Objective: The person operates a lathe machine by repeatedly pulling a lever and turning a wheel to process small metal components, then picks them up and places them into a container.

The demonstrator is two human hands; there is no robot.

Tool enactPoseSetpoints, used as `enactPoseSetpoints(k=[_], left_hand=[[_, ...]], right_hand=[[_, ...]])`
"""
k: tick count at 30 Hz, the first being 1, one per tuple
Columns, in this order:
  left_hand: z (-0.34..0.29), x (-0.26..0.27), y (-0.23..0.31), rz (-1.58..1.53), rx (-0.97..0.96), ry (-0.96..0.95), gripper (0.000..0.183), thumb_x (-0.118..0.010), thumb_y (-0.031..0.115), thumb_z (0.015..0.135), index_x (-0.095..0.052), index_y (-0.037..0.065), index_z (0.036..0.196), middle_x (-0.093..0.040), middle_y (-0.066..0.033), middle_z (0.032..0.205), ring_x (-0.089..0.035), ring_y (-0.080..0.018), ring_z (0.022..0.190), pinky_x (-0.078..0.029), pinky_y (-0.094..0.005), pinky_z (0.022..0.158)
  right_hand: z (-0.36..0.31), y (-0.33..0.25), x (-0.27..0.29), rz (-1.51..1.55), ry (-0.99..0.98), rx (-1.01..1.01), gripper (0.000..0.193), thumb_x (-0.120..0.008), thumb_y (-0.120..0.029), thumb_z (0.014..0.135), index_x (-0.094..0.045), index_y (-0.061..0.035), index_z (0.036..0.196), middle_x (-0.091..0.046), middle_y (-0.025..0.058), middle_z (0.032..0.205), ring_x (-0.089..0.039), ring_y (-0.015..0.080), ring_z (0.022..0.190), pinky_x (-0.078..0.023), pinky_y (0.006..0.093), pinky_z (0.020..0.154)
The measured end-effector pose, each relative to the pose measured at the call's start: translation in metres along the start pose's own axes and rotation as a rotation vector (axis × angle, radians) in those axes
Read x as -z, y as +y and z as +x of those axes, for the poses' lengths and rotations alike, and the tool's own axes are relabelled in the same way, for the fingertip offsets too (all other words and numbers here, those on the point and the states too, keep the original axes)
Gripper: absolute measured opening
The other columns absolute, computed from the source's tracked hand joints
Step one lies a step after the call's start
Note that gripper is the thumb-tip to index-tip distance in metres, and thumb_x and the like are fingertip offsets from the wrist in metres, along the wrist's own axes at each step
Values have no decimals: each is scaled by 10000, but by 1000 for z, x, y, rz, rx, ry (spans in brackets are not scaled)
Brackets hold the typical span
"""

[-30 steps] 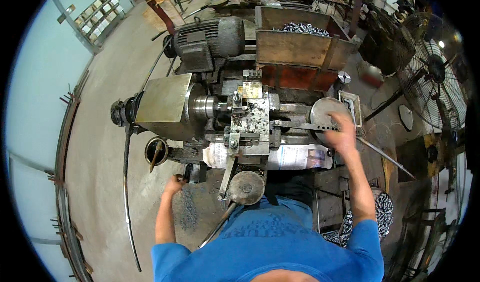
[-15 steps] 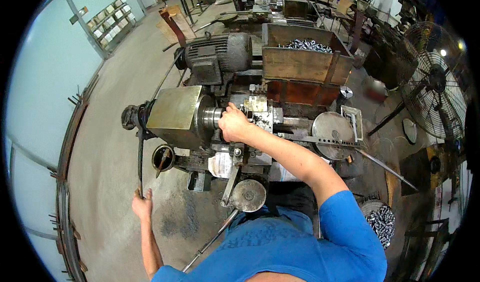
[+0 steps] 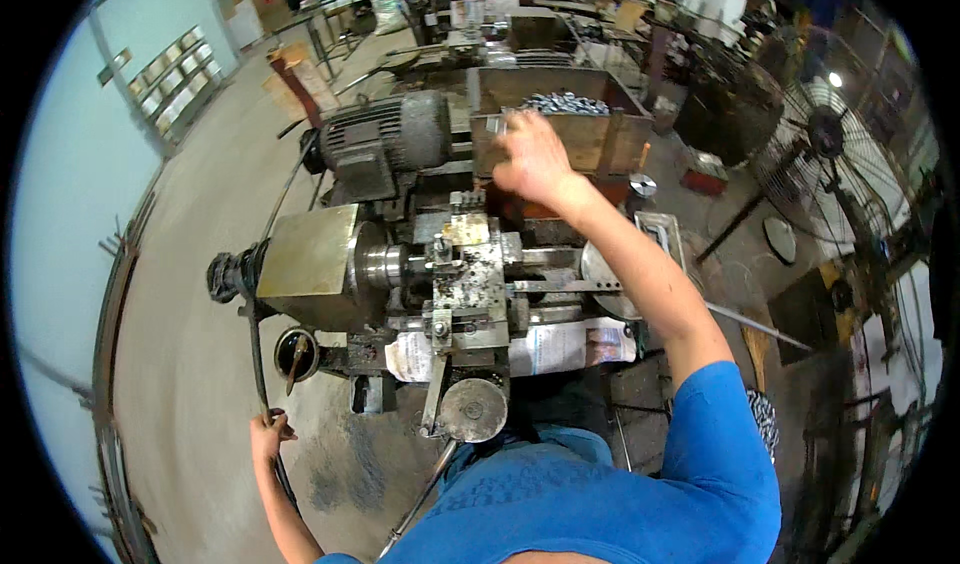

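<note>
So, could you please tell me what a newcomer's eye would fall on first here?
Probably the grimy lathe in the middle, with a ribbed electric motor just beyond. Next come the wooden bin of shiny metal parts at upper centre and the right grip by its near side. Then the caged fan at right and the left grip on a dark rod at lower left.

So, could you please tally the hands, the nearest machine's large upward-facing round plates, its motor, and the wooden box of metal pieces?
Hands: 2 (left hand, right hand)
Round plates: 2 (near plate; right-side plate, partly hidden)
Motor: 1
Wooden box: 1
Total: 6
</note>
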State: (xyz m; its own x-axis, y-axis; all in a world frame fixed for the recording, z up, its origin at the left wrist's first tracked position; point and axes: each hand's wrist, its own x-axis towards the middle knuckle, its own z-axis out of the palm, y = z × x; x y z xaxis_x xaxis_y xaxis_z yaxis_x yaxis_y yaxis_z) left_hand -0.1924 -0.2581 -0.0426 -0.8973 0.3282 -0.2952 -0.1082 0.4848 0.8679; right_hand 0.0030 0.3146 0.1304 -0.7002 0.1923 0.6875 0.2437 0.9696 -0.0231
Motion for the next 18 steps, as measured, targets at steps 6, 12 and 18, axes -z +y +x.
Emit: enactPoseSetpoints(k=[6,12,18], left_hand=[[7,7,-19,16,-156,96,213,-602,133,812,-547,-58,889,-537,-67,586,-527,-145,490,-476,-295,449],[-18,-7,8,159,74,173,307,-633,204,831,-601,-38,1017,-635,-194,787,-614,-268,674,-526,-370,656],[-4,-11,10,143,50,81,323,-648,205,819,-575,-43,1012,-597,-174,707,-575,-225,598,-526,-353,608]], right_hand=[[-67,9,41,234,182,-129,547,-641,-174,539,-583,-52,1069,-377,249,1294,-420,385,1144,-384,425,948],[-286,78,99,47,-27,-783,434,-654,-163,539,-638,-4,942,-453,135,1300,-465,317,1145,-396,360,942],[-535,101,196,-303,-360,-1551,314,-609,-254,636,-659,-92,900,-638,150,950,-587,317,940,-478,372,812]])
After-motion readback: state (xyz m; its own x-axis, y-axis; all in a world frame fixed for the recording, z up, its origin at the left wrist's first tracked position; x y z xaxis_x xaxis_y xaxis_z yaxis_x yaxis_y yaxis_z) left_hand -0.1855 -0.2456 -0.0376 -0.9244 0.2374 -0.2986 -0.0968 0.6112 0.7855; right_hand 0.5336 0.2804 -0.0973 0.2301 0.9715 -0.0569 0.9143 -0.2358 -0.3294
